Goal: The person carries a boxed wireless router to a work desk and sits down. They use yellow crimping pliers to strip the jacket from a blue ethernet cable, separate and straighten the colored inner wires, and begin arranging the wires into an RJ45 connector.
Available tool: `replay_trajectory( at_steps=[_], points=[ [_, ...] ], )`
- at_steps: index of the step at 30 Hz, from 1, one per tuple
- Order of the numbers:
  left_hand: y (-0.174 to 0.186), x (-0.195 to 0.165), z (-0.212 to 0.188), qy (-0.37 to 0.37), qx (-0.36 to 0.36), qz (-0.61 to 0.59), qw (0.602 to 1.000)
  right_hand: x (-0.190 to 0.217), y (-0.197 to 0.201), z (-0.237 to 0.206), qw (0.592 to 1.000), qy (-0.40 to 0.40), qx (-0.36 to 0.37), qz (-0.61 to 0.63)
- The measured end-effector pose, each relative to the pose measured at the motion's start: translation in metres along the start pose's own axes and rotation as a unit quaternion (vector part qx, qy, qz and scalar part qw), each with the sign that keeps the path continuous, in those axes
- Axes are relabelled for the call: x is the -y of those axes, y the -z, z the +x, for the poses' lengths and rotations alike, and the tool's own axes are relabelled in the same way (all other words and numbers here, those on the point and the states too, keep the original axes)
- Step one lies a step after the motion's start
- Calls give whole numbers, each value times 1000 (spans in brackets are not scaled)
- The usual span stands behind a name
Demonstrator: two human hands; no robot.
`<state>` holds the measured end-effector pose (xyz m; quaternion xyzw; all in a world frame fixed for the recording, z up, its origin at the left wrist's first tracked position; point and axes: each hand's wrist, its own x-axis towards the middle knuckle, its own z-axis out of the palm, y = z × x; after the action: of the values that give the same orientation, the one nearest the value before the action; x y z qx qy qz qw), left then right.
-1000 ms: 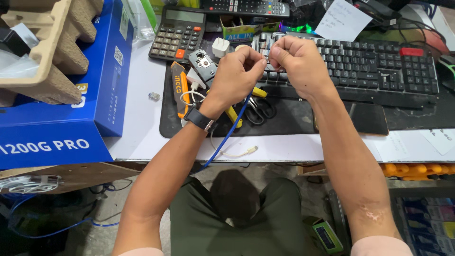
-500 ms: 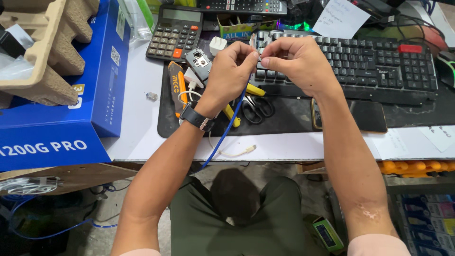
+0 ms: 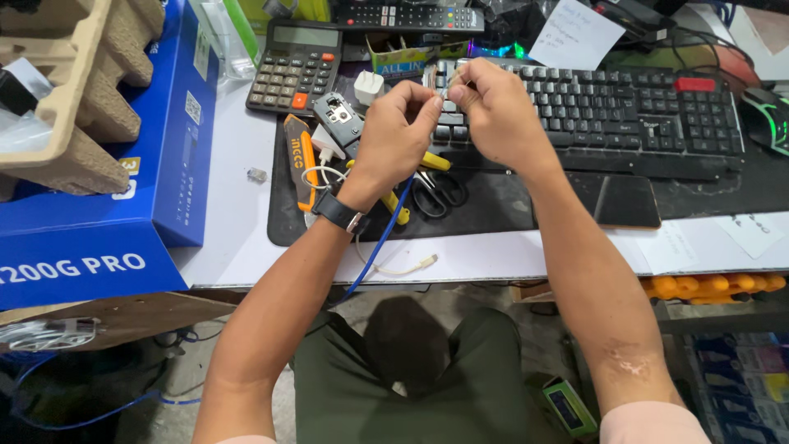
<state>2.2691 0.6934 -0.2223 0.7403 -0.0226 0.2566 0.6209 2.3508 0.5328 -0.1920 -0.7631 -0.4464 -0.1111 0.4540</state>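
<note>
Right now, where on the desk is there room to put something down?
Bare white desk shows between the blue box and the black mat, save one small clear plug. The mat below the keyboard is open. Under both hands it is crowded with tools.

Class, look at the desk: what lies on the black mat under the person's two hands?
On the mat you can see scissors, yellow-handled pliers and a black keyboard. The left hand and right hand cover the keyboard's left end; the blue cable hangs below.

A thin blue cable (image 3: pixel 385 238) (upper end pinched, hidden) hangs below the desk edge.
</note>
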Motion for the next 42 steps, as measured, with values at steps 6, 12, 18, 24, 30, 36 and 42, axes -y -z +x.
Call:
replay_trajectory(
  at_steps=[6, 12, 18, 24, 30, 36, 42],
  points=[
    [-1, 3, 0, -28, 2, 67, 997, -1, -7, -1, 1000, 1, -14, 13],
    [6, 2, 0, 58, 32, -48, 997, 0, 3, 2, 979, -73, 40, 184],
    [10, 1, 4, 75, 34, -127, 988, 9, 23, 1, 961, -105, 176, 188],
    [10, -1, 3, 52, 27, -93, 994, 8, 18, 0, 963, -112, 125, 211],
    [5, -6, 1, -82, 28, 75, 993, -3, 10, 3, 905, -198, 44, 375],
    [8, -7, -2, -45, 17, 107, 993, -4, 11, 5, 940, -175, 96, 277],
    [2, -5, -3, -39, 29, 114, 992, 5, 21, 2, 970, 44, 20, 239]
  ],
)
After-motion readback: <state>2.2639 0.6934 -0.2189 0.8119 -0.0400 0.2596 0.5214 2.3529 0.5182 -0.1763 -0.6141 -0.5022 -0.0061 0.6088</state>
